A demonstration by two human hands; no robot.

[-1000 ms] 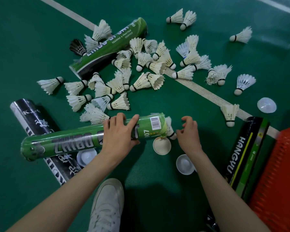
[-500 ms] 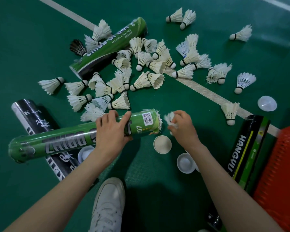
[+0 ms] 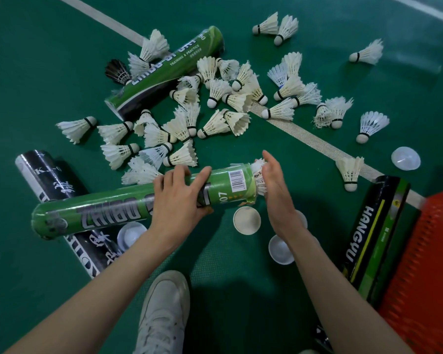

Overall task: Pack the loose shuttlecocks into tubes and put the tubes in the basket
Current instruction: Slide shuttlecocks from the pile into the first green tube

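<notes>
- The left hand [image 3: 175, 200] had its grip curled round the green tube [image 3: 108, 213], held crosswise, mouth pointing right.
- A shuttlecock [image 3: 258, 175] stuck half out of that mouth.
- The right hand [image 3: 276, 190], grip flat and unclenched, pressed its feathers.

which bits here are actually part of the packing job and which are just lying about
Job: left hand gripping the green tube; right hand pressing a shuttlecock into its mouth; loose shuttlecocks; orange basket.
Lying about for now: second green tube, black tube, Hangyu tube, white caps, white shoe.
</notes>
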